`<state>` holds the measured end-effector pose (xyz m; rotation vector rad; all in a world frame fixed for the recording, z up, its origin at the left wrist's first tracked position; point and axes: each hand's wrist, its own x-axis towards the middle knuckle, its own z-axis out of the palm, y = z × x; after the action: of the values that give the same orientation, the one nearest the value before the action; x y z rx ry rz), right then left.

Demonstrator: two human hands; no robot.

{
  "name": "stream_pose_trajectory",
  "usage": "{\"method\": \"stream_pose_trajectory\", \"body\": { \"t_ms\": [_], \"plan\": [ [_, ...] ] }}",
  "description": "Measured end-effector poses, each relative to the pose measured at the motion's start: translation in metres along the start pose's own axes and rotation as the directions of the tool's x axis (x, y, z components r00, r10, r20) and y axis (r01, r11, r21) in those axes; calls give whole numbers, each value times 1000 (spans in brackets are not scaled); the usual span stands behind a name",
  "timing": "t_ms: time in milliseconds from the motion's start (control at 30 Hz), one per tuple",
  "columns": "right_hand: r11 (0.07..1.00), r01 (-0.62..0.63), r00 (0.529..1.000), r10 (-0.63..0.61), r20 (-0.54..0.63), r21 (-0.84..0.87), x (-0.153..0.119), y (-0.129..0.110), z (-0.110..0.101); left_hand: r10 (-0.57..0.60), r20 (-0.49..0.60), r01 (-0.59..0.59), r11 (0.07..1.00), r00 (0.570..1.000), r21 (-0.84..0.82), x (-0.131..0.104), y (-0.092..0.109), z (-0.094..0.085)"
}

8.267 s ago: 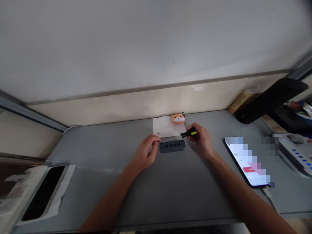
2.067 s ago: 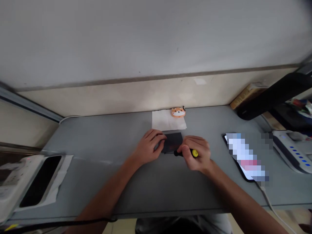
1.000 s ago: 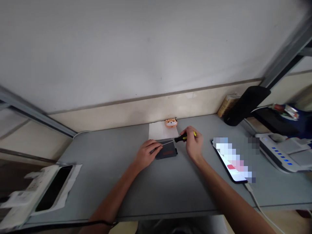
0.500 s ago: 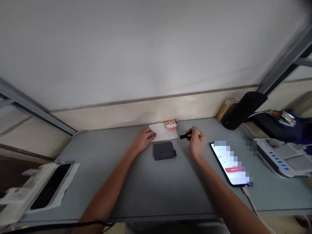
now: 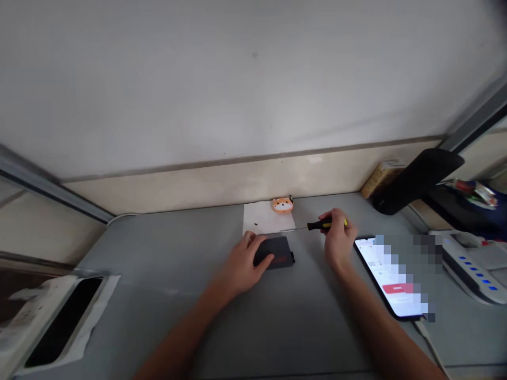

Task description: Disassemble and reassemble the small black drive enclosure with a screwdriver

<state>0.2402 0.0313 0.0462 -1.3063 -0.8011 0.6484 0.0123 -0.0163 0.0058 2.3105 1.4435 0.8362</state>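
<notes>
My left hand (image 5: 247, 261) grips the left side of a dark grey box (image 5: 282, 250), thumb on top and fingers at its far edge. The box lies flat on the grey table (image 5: 158, 253). My right hand (image 5: 339, 237) is closed on the black and yellow handle of a screwdriver (image 5: 316, 225). Its thin shaft points left, over the near edge of a white paper (image 5: 259, 212). A tiny dark piece (image 5: 255, 224) lies on that paper. At the paper's right corner sits an orange and white animal-faced case (image 5: 282, 205).
A lit phone (image 5: 390, 279) with a cable lies on the right, beside a white power strip (image 5: 471, 269). A black cylinder (image 5: 415, 182) leans near a small box (image 5: 382, 177) at the back right. Another phone (image 5: 65, 322) lies at left. A wall borders the table's back.
My left hand has left the paper and taken hold of the grey box; the tiny dark piece now shows on the paper. My right hand has shifted right with the screwdriver. The view has shifted slightly.
</notes>
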Motion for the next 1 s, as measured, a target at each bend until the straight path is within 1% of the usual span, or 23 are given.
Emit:
{"method": "stream_pose_trajectory", "body": {
  "t_ms": [67, 167, 267, 367, 433, 567, 633, 667, 733, 800, 1000],
  "plan": [
    [1000, 17, 1000, -17, 5, -25, -2, -2, 0, -2, 53, 7, 996, 999, -89, -1, -1, -2],
    [993, 76, 997, -72, 41, -89, -5, -6, 0, 53, 111, -25, 971, 992, -240, 5, -10, -11],
    [971, 190, 971, -164, 175, -146, -10, -6, 0, 105, 101, -64, 938, 989, -340, 11, -21, -17],
    [940, 302, 913, -237, 331, -159, -16, -3, 1, 70, 62, -41, 924, 996, -379, 13, -27, -14],
    [922, 353, 877, -267, 400, -158, -19, 0, 2, 39, 31, -24, 922, 999, -388, 13, -30, -11],
    [874, 465, 788, -336, 516, -140, -24, 2, 2, 36, -12, -38, 918, 999, -395, 13, -30, -6],
    [847, 519, 742, -377, 554, -118, -25, 2, 1, 38, -28, -46, 921, 999, -387, 13, -28, -6],
    [835, 539, 728, -397, 559, -110, -25, 1, 0, 41, -35, -51, 923, 999, -381, 13, -27, -6],
    [819, 565, 718, -427, 549, -102, -25, 1, 0, 51, -46, -64, 927, 998, -369, 13, -26, -7],
    [814, 572, 723, -442, 531, -101, -25, 1, 0, 55, -61, -73, 932, 997, -354, 13, -25, -7],
    [822, 559, 727, -424, 540, -107, -24, -1, -1, 43, -71, -63, 948, 997, -312, 11, -24, -7]
  ]
}}
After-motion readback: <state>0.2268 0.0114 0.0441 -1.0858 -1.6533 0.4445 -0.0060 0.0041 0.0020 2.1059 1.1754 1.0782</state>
